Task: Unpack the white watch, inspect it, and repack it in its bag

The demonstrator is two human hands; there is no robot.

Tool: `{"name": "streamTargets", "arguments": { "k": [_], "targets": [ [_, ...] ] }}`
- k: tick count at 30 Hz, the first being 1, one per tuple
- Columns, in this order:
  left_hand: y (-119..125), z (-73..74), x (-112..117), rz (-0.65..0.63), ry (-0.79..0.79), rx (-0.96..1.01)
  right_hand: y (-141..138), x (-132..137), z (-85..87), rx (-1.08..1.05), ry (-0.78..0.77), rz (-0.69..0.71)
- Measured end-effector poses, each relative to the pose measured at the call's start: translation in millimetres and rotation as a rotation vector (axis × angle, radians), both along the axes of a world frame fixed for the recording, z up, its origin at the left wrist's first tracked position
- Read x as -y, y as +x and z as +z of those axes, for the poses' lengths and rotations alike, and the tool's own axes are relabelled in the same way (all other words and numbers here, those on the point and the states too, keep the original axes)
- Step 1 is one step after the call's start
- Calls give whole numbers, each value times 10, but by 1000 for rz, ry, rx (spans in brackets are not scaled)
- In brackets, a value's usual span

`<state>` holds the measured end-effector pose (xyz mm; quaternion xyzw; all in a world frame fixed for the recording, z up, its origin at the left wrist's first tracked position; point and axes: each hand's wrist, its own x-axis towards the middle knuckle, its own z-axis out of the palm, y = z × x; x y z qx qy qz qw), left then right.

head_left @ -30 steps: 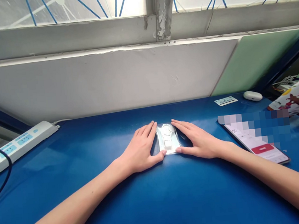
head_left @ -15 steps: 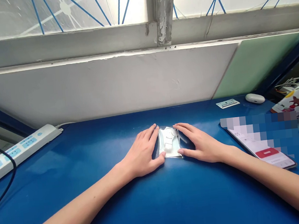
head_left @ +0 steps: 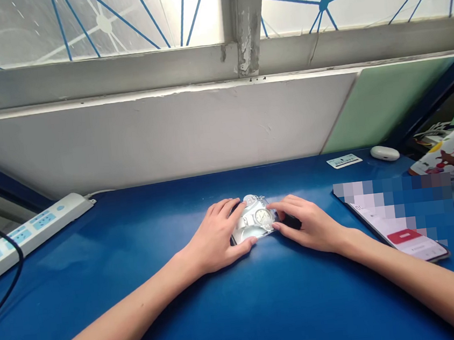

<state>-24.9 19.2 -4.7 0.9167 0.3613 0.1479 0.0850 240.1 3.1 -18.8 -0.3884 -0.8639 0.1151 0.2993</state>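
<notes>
A small clear plastic packet point(head_left: 249, 224) lies on the blue table between my hands. It has pale whitish-green contents and a round printed-looking part at its right; I cannot make out exactly what is inside. My left hand point(head_left: 220, 238) holds the packet's left side, with the index finger along the top and the thumb at the near edge. At the right edge, the index finger and thumb of my right hand point(head_left: 299, 222) close on the packet, its other fingers curled behind. Part of the packet's left side is hidden under my left fingers.
A phone point(head_left: 404, 235), partly blurred out, lies right of my right hand. Behind it are a card point(head_left: 344, 161) and a white earbud case point(head_left: 385, 153). A printed package point(head_left: 452, 154) stands at far right. A power strip point(head_left: 49, 221) and black cable point(head_left: 18, 267) are at left.
The packet has turned or been tilted between my hands, and a round part now shows on its face. My right fingers have drawn in on its right edge. The view has shifted slightly.
</notes>
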Motion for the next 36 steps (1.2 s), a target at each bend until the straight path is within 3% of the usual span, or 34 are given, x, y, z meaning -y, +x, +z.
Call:
{"name": "streamTargets", "arguments": {
  "k": [3,14,36],
  "targets": [
    [-8,-2,2,-6,5,-18,7,2,-13,9,28,-34],
    [11,4,20,76,-9,-11,17,-8,4,91,-96,-50],
    [29,-7,23,63,-25,-1,13,3,15,116,-106,-53]
  ]
}}
